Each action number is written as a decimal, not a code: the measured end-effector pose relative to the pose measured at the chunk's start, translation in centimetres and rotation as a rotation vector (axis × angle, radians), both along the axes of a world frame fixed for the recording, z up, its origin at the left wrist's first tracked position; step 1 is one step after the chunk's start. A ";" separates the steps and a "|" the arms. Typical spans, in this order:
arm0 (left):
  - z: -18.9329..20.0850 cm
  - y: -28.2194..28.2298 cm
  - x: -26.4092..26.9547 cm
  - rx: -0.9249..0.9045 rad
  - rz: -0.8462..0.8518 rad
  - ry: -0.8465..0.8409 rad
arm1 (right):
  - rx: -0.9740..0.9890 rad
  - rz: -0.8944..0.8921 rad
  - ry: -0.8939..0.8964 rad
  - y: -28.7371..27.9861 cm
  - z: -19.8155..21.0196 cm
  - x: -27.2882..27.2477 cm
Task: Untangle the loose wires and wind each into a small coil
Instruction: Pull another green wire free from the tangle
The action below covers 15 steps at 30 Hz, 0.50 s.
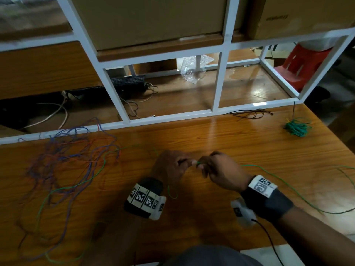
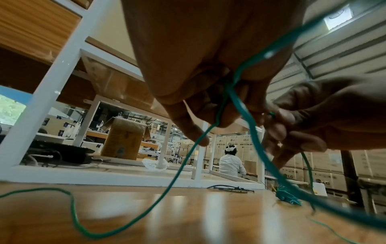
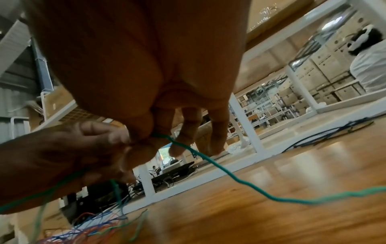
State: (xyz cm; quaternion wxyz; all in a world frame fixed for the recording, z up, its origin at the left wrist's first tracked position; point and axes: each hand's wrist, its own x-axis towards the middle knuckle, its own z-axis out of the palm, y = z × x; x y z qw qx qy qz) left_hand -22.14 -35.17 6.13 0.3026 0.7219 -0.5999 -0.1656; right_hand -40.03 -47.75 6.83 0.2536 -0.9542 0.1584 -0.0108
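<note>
A long green wire (image 1: 284, 184) runs across the wooden table (image 1: 230, 135). My left hand (image 1: 172, 166) and right hand (image 1: 217, 169) meet at the table's middle, and both pinch this wire where their fingertips touch. In the left wrist view the green wire (image 2: 242, 109) loops through my curled left fingers. In the right wrist view my thumb and forefinger pinch the green wire (image 3: 208, 160), which trails off right. A tangle of blue, red and orange wires (image 1: 73, 154) lies at the left. A wound green coil (image 1: 296, 127) sits at the far right.
A white metal frame (image 1: 172, 116) borders the table's far edge, with cardboard boxes (image 1: 149, 18) above. A small black wire bundle (image 1: 249, 113) lies by the frame. A red stool (image 1: 301, 66) stands beyond the right corner. A person in white (image 2: 230, 162) sits far off.
</note>
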 end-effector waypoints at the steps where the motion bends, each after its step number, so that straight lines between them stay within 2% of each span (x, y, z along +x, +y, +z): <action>1: 0.2 0.4 0.2 0.001 0.000 0.011 | -0.026 -0.002 -0.039 -0.3 0.1 -0.3; 4: 0.6 2.0 1.9 0.031 0.046 0.077 | -0.120 -0.075 -0.049 -2.6 1.4 -2.1; 7: 0.6 4.1 4.7 0.005 0.189 0.216 | -0.218 -0.218 -0.121 -5.7 2.5 -4.7; 9: 0.5 5.0 6.0 -0.020 0.215 0.214 | -0.326 -0.226 -0.139 -7.0 2.5 -6.1; 12: 0.3 5.5 7.4 -0.084 0.300 0.252 | -0.347 -0.300 -0.138 -8.4 2.1 -7.5; 15: 0.2 6.1 9.1 -0.165 0.327 0.215 | -0.365 -0.348 -0.081 -9.5 1.4 -8.9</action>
